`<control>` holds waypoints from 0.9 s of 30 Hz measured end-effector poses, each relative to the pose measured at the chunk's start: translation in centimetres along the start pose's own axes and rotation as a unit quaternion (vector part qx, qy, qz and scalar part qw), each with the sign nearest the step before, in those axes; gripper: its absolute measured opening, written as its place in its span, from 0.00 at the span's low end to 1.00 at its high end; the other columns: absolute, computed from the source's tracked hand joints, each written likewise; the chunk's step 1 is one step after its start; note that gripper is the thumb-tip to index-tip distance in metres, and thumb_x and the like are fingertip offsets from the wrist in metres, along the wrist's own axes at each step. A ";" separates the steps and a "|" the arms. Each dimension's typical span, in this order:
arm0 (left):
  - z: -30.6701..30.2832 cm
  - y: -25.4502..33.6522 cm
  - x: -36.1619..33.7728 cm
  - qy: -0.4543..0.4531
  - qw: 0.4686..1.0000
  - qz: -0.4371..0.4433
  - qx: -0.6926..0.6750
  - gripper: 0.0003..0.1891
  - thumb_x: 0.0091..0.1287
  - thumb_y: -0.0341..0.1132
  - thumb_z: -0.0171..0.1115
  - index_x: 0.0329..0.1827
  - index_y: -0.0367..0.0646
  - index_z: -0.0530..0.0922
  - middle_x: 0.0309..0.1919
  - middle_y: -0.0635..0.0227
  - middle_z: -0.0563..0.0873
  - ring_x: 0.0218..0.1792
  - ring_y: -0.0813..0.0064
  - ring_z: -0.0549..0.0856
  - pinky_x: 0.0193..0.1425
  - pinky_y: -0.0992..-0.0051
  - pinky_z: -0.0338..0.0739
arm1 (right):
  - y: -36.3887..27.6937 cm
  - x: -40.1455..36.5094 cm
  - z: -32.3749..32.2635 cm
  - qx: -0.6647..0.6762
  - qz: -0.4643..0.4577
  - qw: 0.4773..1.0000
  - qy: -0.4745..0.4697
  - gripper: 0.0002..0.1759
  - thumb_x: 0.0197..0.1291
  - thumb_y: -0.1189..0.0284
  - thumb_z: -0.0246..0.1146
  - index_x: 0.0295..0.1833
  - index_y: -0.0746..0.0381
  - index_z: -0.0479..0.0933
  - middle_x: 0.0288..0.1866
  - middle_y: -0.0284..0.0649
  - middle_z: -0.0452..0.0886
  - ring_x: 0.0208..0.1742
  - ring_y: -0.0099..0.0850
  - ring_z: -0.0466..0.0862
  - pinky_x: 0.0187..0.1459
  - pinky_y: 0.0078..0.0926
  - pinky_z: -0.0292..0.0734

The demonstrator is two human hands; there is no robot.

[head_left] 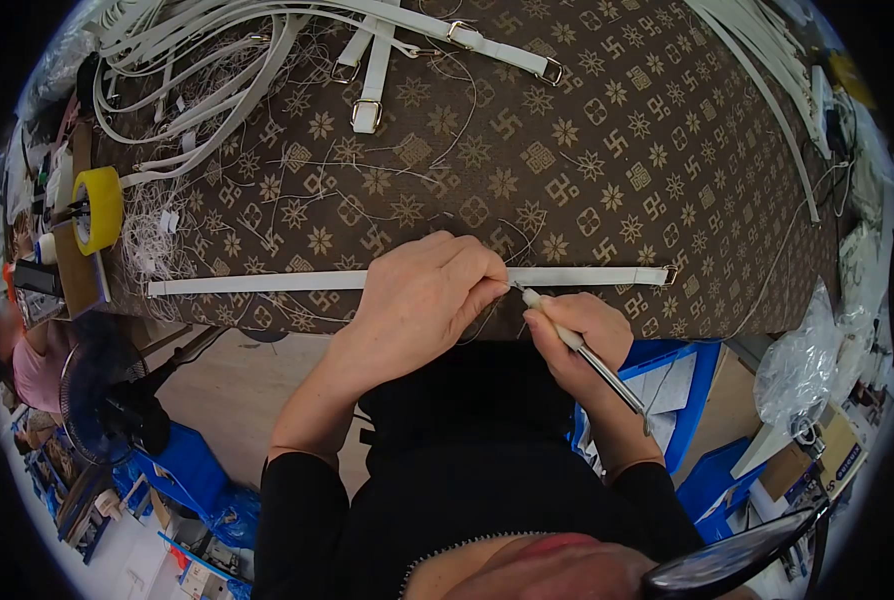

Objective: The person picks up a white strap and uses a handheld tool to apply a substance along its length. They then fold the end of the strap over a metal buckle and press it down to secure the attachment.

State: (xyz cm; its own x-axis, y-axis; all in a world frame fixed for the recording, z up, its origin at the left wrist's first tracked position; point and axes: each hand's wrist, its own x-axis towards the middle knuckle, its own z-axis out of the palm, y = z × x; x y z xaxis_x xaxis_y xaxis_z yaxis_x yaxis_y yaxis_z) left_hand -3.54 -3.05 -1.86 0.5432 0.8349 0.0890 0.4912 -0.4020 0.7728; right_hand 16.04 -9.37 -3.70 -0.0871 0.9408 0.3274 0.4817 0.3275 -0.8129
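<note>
A narrow white strap lies straight across the near part of the patterned cloth, with a metal buckle at its right end. My left hand is closed over the strap's middle, fingers pinched at its edge and hiding that stretch. In my right hand is a slim pen-like tool with a pale front part and a silver shaft, gripped like a pen. Its tip meets the strap beside my left fingertips. Whether a thread is pinched there is too small to tell.
More white straps with buckles are heaped at the back left, others at the back right. Loose thread ends and a yellow tape roll lie left. A fan and a person are beyond. Blue bins stand below.
</note>
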 end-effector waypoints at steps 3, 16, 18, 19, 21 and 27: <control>0.1 -0.1 0.0 0.001 1.000 0.001 -0.001 0.06 0.62 0.32 0.67 0.36 0.45 0.77 0.28 0.70 0.81 0.30 0.67 0.81 0.33 0.68 0.76 | 0.1 -0.1 0.0 0.004 0.005 1.000 -0.004 0.13 0.47 0.80 0.76 0.38 0.64 0.81 0.28 0.41 0.85 0.26 0.34 0.86 0.27 0.24 0.78; -0.1 0.1 0.1 -0.008 1.000 -0.006 0.003 0.06 0.63 0.32 0.67 0.36 0.45 0.77 0.29 0.70 0.81 0.31 0.66 0.81 0.34 0.68 0.76 | 0.1 0.0 0.0 -0.003 -0.003 1.000 -0.003 0.13 0.46 0.80 0.76 0.38 0.64 0.81 0.28 0.41 0.85 0.25 0.34 0.85 0.26 0.25 0.78; -0.1 0.0 0.1 -0.007 1.000 -0.004 0.003 0.06 0.63 0.32 0.67 0.36 0.45 0.77 0.29 0.70 0.81 0.31 0.66 0.81 0.34 0.68 0.76 | 0.2 -0.1 0.1 -0.003 -0.007 1.000 -0.002 0.13 0.46 0.80 0.76 0.38 0.64 0.81 0.28 0.41 0.85 0.25 0.34 0.85 0.26 0.24 0.78; -0.1 0.0 0.0 -0.006 1.000 -0.002 0.003 0.06 0.63 0.32 0.67 0.36 0.45 0.77 0.29 0.70 0.81 0.31 0.66 0.81 0.34 0.68 0.76 | 0.2 -0.1 0.1 -0.003 -0.007 1.000 -0.002 0.13 0.46 0.80 0.76 0.38 0.64 0.81 0.28 0.41 0.85 0.25 0.34 0.85 0.26 0.24 0.78; 0.0 -0.1 0.0 -0.005 1.000 -0.002 0.000 0.06 0.62 0.32 0.67 0.36 0.45 0.77 0.29 0.70 0.81 0.31 0.66 0.81 0.34 0.68 0.76 | 0.2 -0.1 0.1 -0.005 -0.008 1.000 -0.007 0.13 0.46 0.80 0.76 0.39 0.64 0.81 0.28 0.41 0.85 0.26 0.34 0.86 0.27 0.25 0.78; -0.2 -0.2 0.0 -0.008 1.000 -0.015 -0.013 0.05 0.65 0.32 0.66 0.38 0.45 0.77 0.29 0.70 0.81 0.31 0.68 0.81 0.33 0.69 0.76 | 0.1 -0.1 -0.2 0.027 0.011 1.000 -0.002 0.13 0.48 0.81 0.75 0.39 0.64 0.80 0.29 0.42 0.86 0.27 0.34 0.86 0.28 0.25 0.80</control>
State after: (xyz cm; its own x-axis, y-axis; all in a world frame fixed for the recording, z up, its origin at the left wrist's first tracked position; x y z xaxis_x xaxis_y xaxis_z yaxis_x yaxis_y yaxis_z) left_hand -3.85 -2.91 -1.92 0.5403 0.8396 0.0560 0.4897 -0.3679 0.7905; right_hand 16.27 -9.46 -3.69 -0.0811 0.9485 0.3064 0.4359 0.3102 -0.8448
